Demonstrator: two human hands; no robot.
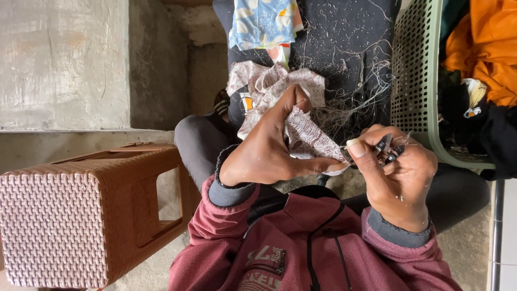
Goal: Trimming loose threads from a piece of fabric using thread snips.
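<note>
Centrally, left hand (269, 148) pinching printed cloth (291, 108), right hand (396, 172) beside it, closed on thread snips (389, 150)

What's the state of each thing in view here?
left hand: pinching the patterned cloth
right hand: closed on the small thread snips
patterned cloth: crumpled, edge held taut
small thread snips: gripped, blades at the cloth edge
green basket: full of clothes
brown stool: lying on its side

Two hands (269, 148) (398, 178), two patterned cloths (291, 108) (262, 21), one thread snip (389, 150), one green basket (417, 81), one brown woven stool (70, 221)
</note>
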